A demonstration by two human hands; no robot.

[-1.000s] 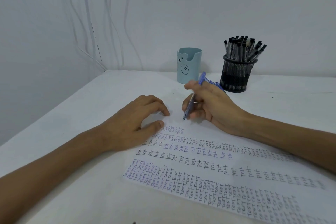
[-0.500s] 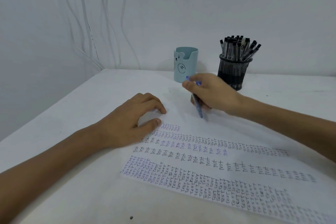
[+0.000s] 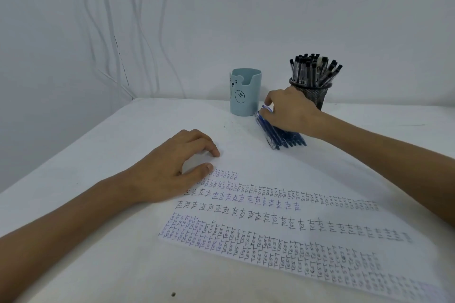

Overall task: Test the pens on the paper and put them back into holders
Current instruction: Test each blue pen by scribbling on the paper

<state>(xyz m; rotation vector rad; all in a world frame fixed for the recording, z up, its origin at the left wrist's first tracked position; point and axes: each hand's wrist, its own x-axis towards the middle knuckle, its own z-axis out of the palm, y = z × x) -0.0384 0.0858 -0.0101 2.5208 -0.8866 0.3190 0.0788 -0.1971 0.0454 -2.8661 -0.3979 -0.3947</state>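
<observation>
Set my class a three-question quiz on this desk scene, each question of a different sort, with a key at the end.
1. Fill in: the left hand rests on the ___.
2. Choose one. The blue pens lie: A) flat, in front of the cup and mesh holder; B) inside the cup; C) in the left hand.
3. True or false: the mesh holder is empty.

Key: 1 paper; 2 A; 3 false, it holds black pens.
</observation>
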